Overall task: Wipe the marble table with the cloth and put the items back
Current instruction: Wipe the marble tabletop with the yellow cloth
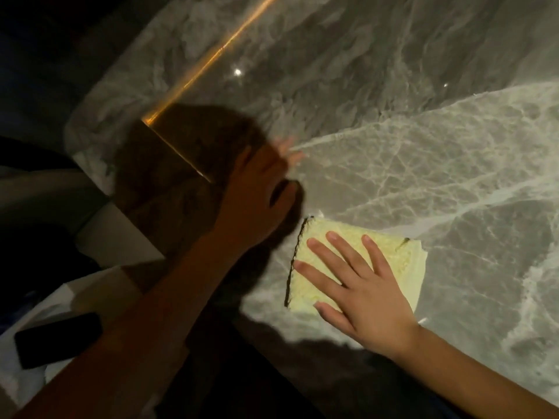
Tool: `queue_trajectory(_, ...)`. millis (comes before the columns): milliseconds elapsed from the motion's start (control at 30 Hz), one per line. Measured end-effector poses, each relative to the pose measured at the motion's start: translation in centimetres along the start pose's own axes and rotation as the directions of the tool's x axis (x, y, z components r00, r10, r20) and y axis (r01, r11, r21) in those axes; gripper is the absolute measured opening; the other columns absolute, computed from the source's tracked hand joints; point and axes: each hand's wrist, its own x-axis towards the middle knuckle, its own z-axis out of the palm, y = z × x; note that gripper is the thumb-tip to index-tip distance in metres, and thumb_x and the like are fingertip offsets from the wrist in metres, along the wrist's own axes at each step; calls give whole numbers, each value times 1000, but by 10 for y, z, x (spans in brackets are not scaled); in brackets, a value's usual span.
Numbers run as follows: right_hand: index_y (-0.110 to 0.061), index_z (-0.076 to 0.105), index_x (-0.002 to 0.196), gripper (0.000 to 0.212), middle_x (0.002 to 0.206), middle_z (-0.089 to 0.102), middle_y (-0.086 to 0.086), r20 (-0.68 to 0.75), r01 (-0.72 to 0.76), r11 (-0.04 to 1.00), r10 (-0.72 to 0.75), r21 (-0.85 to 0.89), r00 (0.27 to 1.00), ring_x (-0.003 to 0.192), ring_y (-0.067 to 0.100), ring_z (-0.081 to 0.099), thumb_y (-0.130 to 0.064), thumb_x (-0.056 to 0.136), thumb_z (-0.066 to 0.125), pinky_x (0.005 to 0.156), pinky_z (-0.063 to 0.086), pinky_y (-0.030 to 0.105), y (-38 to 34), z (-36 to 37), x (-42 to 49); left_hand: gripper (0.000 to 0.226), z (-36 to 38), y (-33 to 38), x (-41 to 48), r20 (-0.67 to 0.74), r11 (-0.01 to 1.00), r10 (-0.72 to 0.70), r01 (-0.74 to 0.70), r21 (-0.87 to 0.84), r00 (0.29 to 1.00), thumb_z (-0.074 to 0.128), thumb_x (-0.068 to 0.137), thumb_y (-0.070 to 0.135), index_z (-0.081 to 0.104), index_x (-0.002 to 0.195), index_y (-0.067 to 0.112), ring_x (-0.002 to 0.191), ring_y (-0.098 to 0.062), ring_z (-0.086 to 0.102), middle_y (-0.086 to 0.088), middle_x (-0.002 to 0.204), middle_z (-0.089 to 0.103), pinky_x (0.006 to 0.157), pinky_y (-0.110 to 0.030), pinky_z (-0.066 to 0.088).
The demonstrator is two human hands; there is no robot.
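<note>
Head view: the right hand [363,294] presses a pale yellow fluffy cloth [399,255] flat on the grey veined marble counter [423,146], fingers [320,273] spread wide. The left hand [257,192] lies in shadow beside it, fingers stretched out, tips blurred. Wiping looks mid-way near the counter's edge; putting the items back seems not yet begun.

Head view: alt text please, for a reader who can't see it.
A right hand presses a yellow cloth flat on a grey marble table. The left hand, blurred and in shadow, reaches over the table beside it; a dark phone lies at lower left.
</note>
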Motion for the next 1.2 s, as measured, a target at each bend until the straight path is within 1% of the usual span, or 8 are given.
queue_trajectory(133,-34,32,147,53,157,28,3,-43,-27,999,28,34,999,147,25,16,-51,97,31,116,14,54,6,-12,85,44,-57,-71,26,-116,980,-144,158,121,983,42,94,28,47,136,17,138,-21,34,-6,146,43,115,-52,20)
queue_trajectory(300,-30,34,147,56,156,30,6,-164,-44,990,66,135,984,145,28,22,-46,93,38,116,7,51,12,-23,208,44,-73,-91,43,-324,910,-392,415,3,861,36,96,30,48,135,14,135,-26,38,-12,143,45,115,-47,24)
queue_trajectory(433,-25,49,140,48,150,42,6,-232,-114,979,152,169,961,142,30,33,-41,95,41,114,15,55,0,-33,295,50,-73,-92,45,-350,896,-431,440,-58,832,29,95,33,45,137,11,135,-30,38,-14,145,44,114,-50,24)
queue_trajectory(533,-25,38,146,50,157,28,3,-164,-139,969,175,206,971,147,26,19,-40,99,33,118,6,54,-7,-38,314,49,-71,-94,46,-348,889,-446,454,-64,825,28,97,31,38,142,13,138,-25,35,-12,148,39,114,-51,23)
queue_trajectory(767,-29,25,150,53,161,16,-1,-113,-158,972,179,175,977,149,24,10,-44,100,28,117,2,53,-10,-40,296,50,-73,-90,42,-352,863,-505,463,-202,788,31,97,38,36,143,18,136,-18,37,-5,147,41,114,-46,29)
queue_trajectory(900,-31,22,151,56,162,14,0,-114,-168,975,185,147,976,149,24,10,-48,98,33,115,4,55,4,-27,233,51,-74,-73,41,-310,886,-423,460,53,851,36,97,36,32,144,17,137,-21,34,-7,149,36,115,-41,25)
queue_trajectory(1067,-30,40,144,56,153,37,1,-112,-270,948,291,170,950,142,24,34,-47,91,34,111,13,52,30,-10,120,55,-27,-18,56,-112,952,-189,210,224,976,40,92,31,32,145,19,145,-18,19,-5,155,26,118,-45,8)
queue_trajectory(1200,-31,36,146,53,156,33,1,-92,-312,941,325,134,941,144,23,29,-43,95,34,113,14,57,60,0,11,54,24,51,85,-44,967,-51,61,247,998,47,89,29,38,142,24,144,-14,20,0,155,29,115,-45,3)
